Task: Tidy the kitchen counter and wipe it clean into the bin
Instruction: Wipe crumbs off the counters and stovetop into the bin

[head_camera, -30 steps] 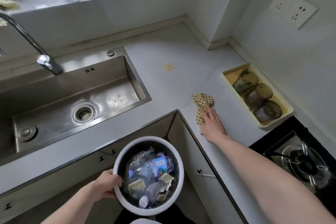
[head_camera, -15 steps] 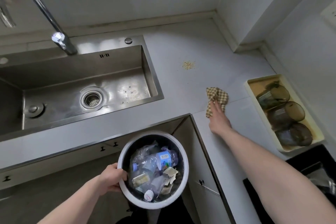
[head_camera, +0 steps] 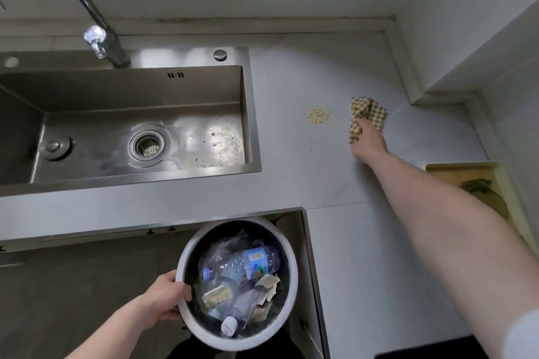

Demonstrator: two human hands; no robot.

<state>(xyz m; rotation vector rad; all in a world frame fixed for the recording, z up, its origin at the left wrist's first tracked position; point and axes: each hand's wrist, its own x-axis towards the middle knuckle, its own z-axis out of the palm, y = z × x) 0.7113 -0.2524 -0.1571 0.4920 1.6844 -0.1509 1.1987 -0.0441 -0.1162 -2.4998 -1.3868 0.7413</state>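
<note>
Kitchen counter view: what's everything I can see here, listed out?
crumbs: one small pile, beige, on the counter between sink and cloth
cloth: one, tan checked, on the counter right of the crumbs
bin: one, white rim, dark inside, below the counter edge, holding plastic bottles and scraps
sink: one, steel, left, specks in its basin
tap: one, chrome, behind the sink
tray: one, yellow, right edge, partly cut off
left hand: grips the bin rim
right hand: holds the cloth

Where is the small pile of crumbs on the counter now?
In the head view the crumbs lie on the grey counter, right of the sink, just left of the checked cloth that the right hand holds.
</note>
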